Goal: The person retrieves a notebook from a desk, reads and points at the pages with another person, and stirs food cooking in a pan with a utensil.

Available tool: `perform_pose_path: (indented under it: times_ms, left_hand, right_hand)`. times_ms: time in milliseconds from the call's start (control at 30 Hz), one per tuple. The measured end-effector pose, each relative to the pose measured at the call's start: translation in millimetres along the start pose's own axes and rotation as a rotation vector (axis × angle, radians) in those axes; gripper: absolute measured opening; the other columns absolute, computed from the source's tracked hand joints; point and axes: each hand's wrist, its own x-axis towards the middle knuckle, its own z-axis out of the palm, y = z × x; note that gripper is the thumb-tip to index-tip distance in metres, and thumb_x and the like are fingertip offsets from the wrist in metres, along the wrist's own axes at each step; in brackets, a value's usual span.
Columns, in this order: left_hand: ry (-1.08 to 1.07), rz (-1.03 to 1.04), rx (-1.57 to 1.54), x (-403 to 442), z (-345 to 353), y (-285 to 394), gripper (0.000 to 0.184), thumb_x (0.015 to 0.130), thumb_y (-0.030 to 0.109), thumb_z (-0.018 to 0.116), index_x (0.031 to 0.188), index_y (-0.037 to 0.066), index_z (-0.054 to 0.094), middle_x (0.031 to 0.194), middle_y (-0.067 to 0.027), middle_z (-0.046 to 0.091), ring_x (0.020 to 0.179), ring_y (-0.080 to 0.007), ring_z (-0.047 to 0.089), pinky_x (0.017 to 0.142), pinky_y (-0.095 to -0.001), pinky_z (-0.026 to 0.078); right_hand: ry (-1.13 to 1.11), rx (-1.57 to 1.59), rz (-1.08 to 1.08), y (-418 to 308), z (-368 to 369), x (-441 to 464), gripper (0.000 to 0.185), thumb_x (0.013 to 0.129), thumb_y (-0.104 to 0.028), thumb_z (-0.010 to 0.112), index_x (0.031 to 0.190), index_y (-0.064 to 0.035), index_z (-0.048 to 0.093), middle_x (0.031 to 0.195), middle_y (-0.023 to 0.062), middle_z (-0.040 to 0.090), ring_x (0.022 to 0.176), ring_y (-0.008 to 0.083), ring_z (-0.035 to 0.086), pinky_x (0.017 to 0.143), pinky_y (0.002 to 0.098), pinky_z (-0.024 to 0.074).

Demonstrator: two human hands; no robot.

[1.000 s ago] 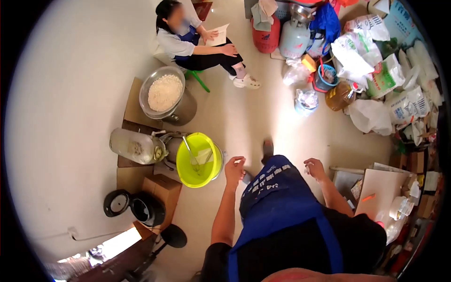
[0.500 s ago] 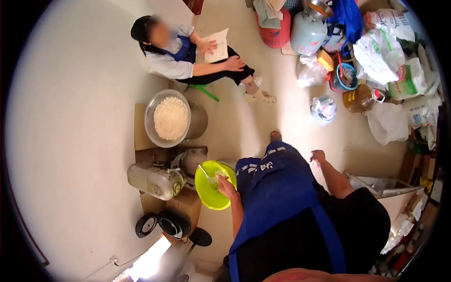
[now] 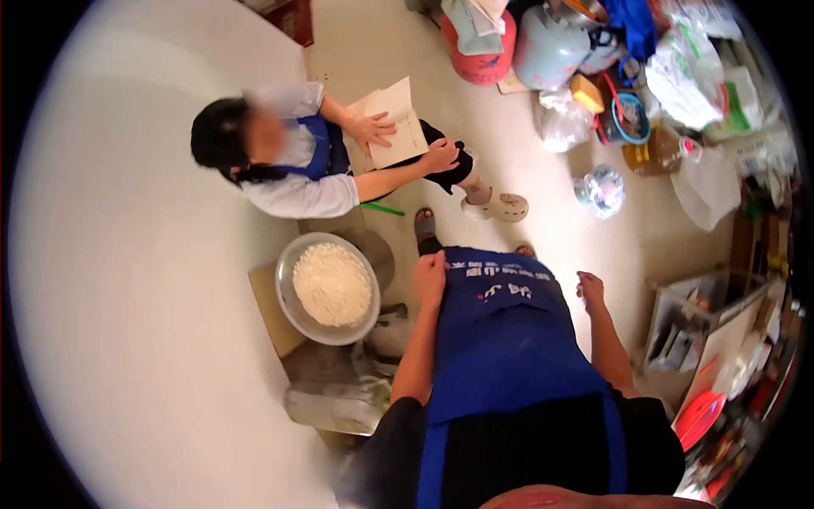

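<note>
My left hand point(image 3: 430, 280) hangs beside the left edge of my blue apron point(image 3: 500, 339). Its fingers are curled closed, with nothing showing in them. On the other side of the apron, my right hand point(image 3: 591, 290) hangs in the air, fingers loosely bent and a little apart, holding nothing that I can see. To the left of my left hand, a wide metal basin point(image 3: 286, 293) holds a heap of pale, grainy food point(image 3: 332, 284). Neither hand touches it.
Ahead on the left a seated person point(image 3: 297, 161) holds an open book point(image 3: 397, 127). A metal machine point(image 3: 335, 405) stands below the basin. Gas cylinders point(image 3: 551, 47), bags, an oil jug point(image 3: 653, 157) and a clear plastic-wrapped item point(image 3: 602, 191) are at upper right. A framed rack point(image 3: 704, 310) stands at right.
My left hand has left the yellow-green bowl, which is out of view now, and moved up beside the apron. My view and body have shifted forward. The seated person's book appears nearer.
</note>
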Motion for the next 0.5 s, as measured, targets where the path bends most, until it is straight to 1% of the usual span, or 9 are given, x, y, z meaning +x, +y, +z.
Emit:
perform_pose_path:
  times_ms: [67, 100, 133, 200, 233, 333, 400, 433, 500]
  left_hand:
    - [-0.187, 0.206, 0.202, 55, -8, 8, 0.030, 0.088, 0.028, 0.071, 0.076, 0.000, 0.070, 0.073, -0.0178, 0.068, 0.070, -0.0335, 0.065, 0.068, -0.0420, 0.049]
    - [-0.212, 0.287, 0.253, 73, -19, 20, 0.027, 0.087, 0.024, 0.071, 0.075, 0.000, 0.068, 0.072, -0.0192, 0.066, 0.069, -0.0358, 0.063, 0.067, -0.0434, 0.049]
    - [-0.228, 0.379, 0.301, 96, -31, 39, 0.025, 0.086, 0.021, 0.072, 0.074, 0.000, 0.065, 0.070, -0.0206, 0.064, 0.069, -0.0380, 0.062, 0.066, -0.0449, 0.048]
    - [-0.243, 0.425, 0.321, 133, -50, 60, 0.024, 0.086, 0.019, 0.070, 0.073, 0.000, 0.063, 0.072, -0.0207, 0.064, 0.071, -0.0381, 0.063, 0.068, -0.0464, 0.048]
    - [-0.232, 0.476, 0.332, 154, -55, 66, 0.023, 0.086, 0.016, 0.069, 0.072, 0.000, 0.061, 0.073, -0.0208, 0.064, 0.073, -0.0383, 0.063, 0.069, -0.0480, 0.048]
    - [-0.280, 0.601, 0.353, 215, -64, 64, 0.019, 0.087, 0.014, 0.066, 0.074, 0.001, 0.062, 0.078, -0.0206, 0.066, 0.076, -0.0395, 0.064, 0.070, -0.0502, 0.048]
    - [-0.274, 0.669, 0.456, 242, -67, 67, 0.022, 0.087, 0.019, 0.066, 0.101, 0.003, 0.069, 0.082, -0.0212, 0.069, 0.077, -0.0396, 0.068, 0.071, -0.0491, 0.052]
    - [-0.308, 0.678, 0.459, 251, -70, 68, 0.022, 0.087, 0.019, 0.066, 0.101, 0.003, 0.069, 0.082, -0.0212, 0.069, 0.077, -0.0396, 0.068, 0.071, -0.0491, 0.052]
    - [-0.277, 0.806, 0.534, 269, -60, 79, 0.038, 0.087, 0.017, 0.063, 0.124, 0.006, 0.064, 0.085, -0.0233, 0.070, 0.079, -0.0417, 0.068, 0.072, -0.0515, 0.052]
  right_hand:
    - [0.119, 0.115, 0.108, 42, 22, -36, 0.023, 0.094, -0.018, 0.063, 0.111, -0.0034, 0.071, 0.065, 0.0039, 0.057, 0.049, 0.0143, 0.051, 0.043, 0.0296, 0.0408]
    - [0.200, 0.201, 0.180, 66, 30, -53, 0.023, 0.094, -0.017, 0.064, 0.110, -0.0036, 0.072, 0.065, 0.0041, 0.056, 0.048, 0.0149, 0.051, 0.042, 0.0300, 0.0408]
    - [0.190, 0.204, 0.302, 92, 38, -69, 0.023, 0.093, -0.018, 0.064, 0.108, -0.0041, 0.073, 0.069, 0.0070, 0.061, 0.054, 0.0189, 0.058, 0.048, 0.0333, 0.0479]
    - [0.199, 0.252, 0.430, 119, 80, -109, 0.023, 0.092, -0.019, 0.064, 0.107, -0.0040, 0.074, 0.067, 0.0046, 0.060, 0.053, 0.0160, 0.056, 0.048, 0.0309, 0.0456]
    - [0.154, 0.140, 0.375, 137, 94, -124, 0.024, 0.091, -0.018, 0.064, 0.105, -0.0019, 0.075, 0.074, 0.0063, 0.066, 0.062, 0.0156, 0.061, 0.057, 0.0306, 0.0505]
    - [0.073, -0.078, 0.249, 139, 148, -175, 0.024, 0.091, -0.018, 0.065, 0.105, -0.0015, 0.075, 0.077, 0.0069, 0.067, 0.065, 0.0154, 0.062, 0.060, 0.0304, 0.0514]
    - [0.067, -0.110, 0.199, 121, 174, -193, 0.024, 0.091, -0.018, 0.065, 0.105, -0.0012, 0.075, 0.079, 0.0073, 0.069, 0.067, 0.0152, 0.063, 0.061, 0.0303, 0.0519]
    - [0.070, -0.110, 0.184, 110, 184, -201, 0.024, 0.091, -0.018, 0.065, 0.105, -0.0011, 0.075, 0.080, 0.0075, 0.069, 0.068, 0.0151, 0.063, 0.062, 0.0302, 0.0522]
    - [0.094, -0.094, 0.147, 90, 200, -209, 0.025, 0.091, -0.018, 0.065, 0.105, -0.0008, 0.075, 0.082, 0.0078, 0.070, 0.070, 0.0149, 0.064, 0.064, 0.0301, 0.0528]
